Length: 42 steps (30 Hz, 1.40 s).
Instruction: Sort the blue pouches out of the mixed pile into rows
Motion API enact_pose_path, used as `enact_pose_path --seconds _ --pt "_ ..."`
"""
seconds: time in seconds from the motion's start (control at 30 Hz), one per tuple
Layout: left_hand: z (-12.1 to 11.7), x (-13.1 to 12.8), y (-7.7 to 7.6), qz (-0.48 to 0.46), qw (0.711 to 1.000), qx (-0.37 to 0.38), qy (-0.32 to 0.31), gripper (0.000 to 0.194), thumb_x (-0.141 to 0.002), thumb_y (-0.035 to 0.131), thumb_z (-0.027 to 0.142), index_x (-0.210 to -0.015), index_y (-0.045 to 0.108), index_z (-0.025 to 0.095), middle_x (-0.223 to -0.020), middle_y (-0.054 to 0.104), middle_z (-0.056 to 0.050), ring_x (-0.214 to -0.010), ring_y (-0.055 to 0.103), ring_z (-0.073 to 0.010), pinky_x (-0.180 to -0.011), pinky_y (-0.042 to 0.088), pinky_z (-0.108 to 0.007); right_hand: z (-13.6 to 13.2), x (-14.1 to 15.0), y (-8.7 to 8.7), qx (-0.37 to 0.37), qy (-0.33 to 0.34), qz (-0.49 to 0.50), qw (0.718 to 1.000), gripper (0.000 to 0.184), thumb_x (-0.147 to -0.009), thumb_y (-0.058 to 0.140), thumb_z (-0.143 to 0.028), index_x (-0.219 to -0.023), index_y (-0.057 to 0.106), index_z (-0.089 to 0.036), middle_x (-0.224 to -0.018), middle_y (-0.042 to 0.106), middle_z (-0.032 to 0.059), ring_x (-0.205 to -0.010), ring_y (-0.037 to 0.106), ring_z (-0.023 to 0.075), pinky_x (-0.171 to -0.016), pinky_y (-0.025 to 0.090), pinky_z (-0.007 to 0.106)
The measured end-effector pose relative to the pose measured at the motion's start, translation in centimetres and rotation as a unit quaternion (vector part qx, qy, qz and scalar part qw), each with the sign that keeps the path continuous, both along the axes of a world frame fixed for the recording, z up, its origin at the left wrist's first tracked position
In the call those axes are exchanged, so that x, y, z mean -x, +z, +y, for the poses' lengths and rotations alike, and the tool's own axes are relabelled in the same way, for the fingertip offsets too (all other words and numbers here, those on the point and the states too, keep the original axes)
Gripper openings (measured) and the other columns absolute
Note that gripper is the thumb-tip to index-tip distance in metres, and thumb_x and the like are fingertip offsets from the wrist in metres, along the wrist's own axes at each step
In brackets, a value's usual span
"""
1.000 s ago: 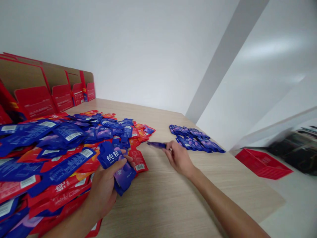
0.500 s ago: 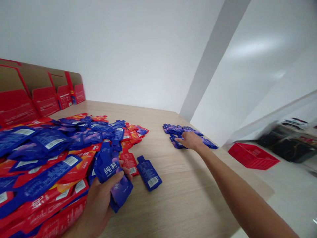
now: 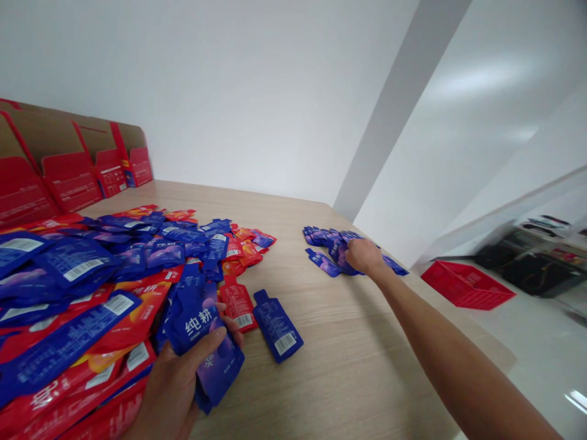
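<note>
My left hand [image 3: 183, 373] is closed around a few blue pouches [image 3: 215, 354] with white lettering and a purple print, its thumb pressed on the top one. Out to the right, my right hand [image 3: 364, 255] has its fingers curled at a blue pouch [image 3: 338, 250]; the fingertips are partly hidden. A row of overlapping blue pouches [image 3: 316, 233] lies behind that hand, and one pouch [image 3: 322, 261] lies to its left. Close to my left hand, a single blue pouch [image 3: 279, 327] rests barcode up beside a red pouch [image 3: 237, 304].
A large heap of red and blue pouches [image 3: 87, 263] covers the left of the wooden table [image 3: 321, 379]. Red cardboard boxes [image 3: 73, 180] stand open behind it against the wall. Beyond the table's right edge is a red plastic crate [image 3: 468, 284].
My right hand has shifted slightly right and its fingers have curled in. The pouch that was under its fingers now lies uncovered to the left. My left hand still holds its pouches.
</note>
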<state>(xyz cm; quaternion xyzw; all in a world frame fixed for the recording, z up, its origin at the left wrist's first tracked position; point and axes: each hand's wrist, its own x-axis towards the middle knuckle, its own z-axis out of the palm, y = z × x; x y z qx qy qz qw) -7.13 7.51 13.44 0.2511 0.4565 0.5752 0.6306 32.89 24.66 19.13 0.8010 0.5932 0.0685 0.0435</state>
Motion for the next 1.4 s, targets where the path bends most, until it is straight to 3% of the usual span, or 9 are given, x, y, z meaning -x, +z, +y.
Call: enact_pose_path --seconds 0.13,0.37,0.5,0.67,0.87,1.03,1.13,1.27,1.4 --pt "0.0 -0.2 0.2 0.007 1.000 0.000 -0.002 0.072 -0.061 0.103 0.040 -0.123 0.070 0.022 -0.096 0.083 -0.006 -0.085 0.082 -0.0310 -0.072 0.066 -0.036 0.3 -1.5 0.1 0.021 -0.042 0.074 0.996 0.039 -0.104 0.071 -0.041 -0.136 0.067 -0.018 -0.138 0.068 0.0111 -0.116 0.071 0.0266 -0.097 0.062 0.048" --pt "-0.3 -0.1 0.6 0.008 1.000 0.003 -0.002 0.071 -0.061 0.102 0.039 -0.123 0.071 0.021 -0.096 0.083 -0.007 -0.086 0.081 -0.0309 -0.074 0.066 -0.036 0.3 -0.9 -2.4 0.009 -0.039 0.116 0.992 0.040 -0.104 0.072 -0.041 -0.137 0.066 -0.019 -0.138 0.068 0.0108 -0.116 0.071 0.0264 -0.097 0.062 0.048" --pt "-0.2 -0.2 0.8 0.014 1.000 0.000 0.000 0.072 -0.059 0.102 0.040 -0.121 0.071 0.021 -0.094 0.083 -0.006 -0.083 0.080 -0.0292 -0.076 0.066 -0.037 -0.4 0.1 -2.2 -0.030 0.065 0.089 0.993 0.044 -0.105 0.068 -0.041 -0.144 0.068 -0.019 -0.146 0.066 0.0165 -0.133 0.064 0.0305 -0.114 0.051 0.048" --pt "0.1 -0.4 0.9 0.024 0.999 0.028 0.011 0.077 -0.046 0.104 0.046 -0.112 0.074 0.019 -0.091 0.082 -0.006 -0.076 0.076 -0.0266 -0.066 0.062 -0.033 -0.8 2.5 -2.8 0.021 0.208 0.067 0.976 0.047 -0.096 0.078 -0.037 -0.142 0.074 -0.029 -0.158 0.062 0.0090 -0.143 0.057 0.0264 -0.122 0.039 0.032" --pt "-0.1 -0.6 1.4 0.025 0.999 0.027 0.023 0.074 -0.044 0.102 0.043 -0.109 0.074 0.019 -0.090 0.082 -0.006 -0.077 0.076 -0.0271 -0.069 0.063 -0.034 -0.6 5.1 -4.3 0.005 0.141 0.015 0.990 0.042 -0.109 0.052 -0.042 -0.132 0.079 -0.018 -0.142 0.066 0.0209 -0.134 0.061 0.0338 -0.110 0.048 0.041" --pt "-0.1 -0.6 1.7 0.023 0.999 0.021 0.015 0.064 -0.048 0.101 0.040 -0.102 0.073 0.020 -0.087 0.081 -0.005 -0.076 0.076 -0.0270 -0.069 0.062 -0.035 -1.3 7.2 -3.2 -0.020 0.110 0.006 0.994 0.042 -0.109 0.052 -0.042 -0.128 0.078 -0.015 -0.142 0.065 0.0240 -0.134 0.059 0.0375 -0.108 0.049 0.048" --pt "-0.1 -0.4 1.3 0.040 0.999 -0.003 0.015 0.063 -0.052 0.100 0.044 -0.104 0.073 0.020 -0.087 0.081 -0.005 -0.077 0.075 -0.0265 -0.069 0.062 -0.035 -3.4 9.9 -2.0 -0.054 0.118 0.017 0.991 0.052 -0.111 0.049 -0.048 -0.141 0.068 -0.011 -0.146 0.062 0.0276 -0.136 0.057 0.0398 -0.110 0.047 0.052" --pt "-0.1 -0.2 0.9 0.050 0.999 -0.010 0.012 0.055 -0.054 0.099 0.047 -0.095 0.076 0.020 -0.089 0.082 -0.005 -0.076 0.074 -0.0248 -0.070 0.062 -0.033 -9.5 15.3 -1.9 -0.029 0.220 0.082 0.972 0.064 -0.104 0.055 -0.068 -0.146 0.065 -0.020 -0.133 0.071 0.0162 -0.117 0.070 0.0271 -0.101 0.054 0.036" --pt "-0.3 -0.3 1.2 0.031 0.999 0.018 0.019 0.057 -0.047 0.103 0.042 -0.093 0.078 0.021 -0.087 0.083 -0.004 -0.075 0.076 -0.0250 -0.069 0.064 -0.031 -15.9 19.7 -3.8 0.050 0.304 0.103 0.946 0.077 -0.088 0.079 -0.061 -0.146 0.064 -0.013 -0.135 0.069 0.0249 -0.121 0.067 0.0440 -0.097 0.058 0.058"
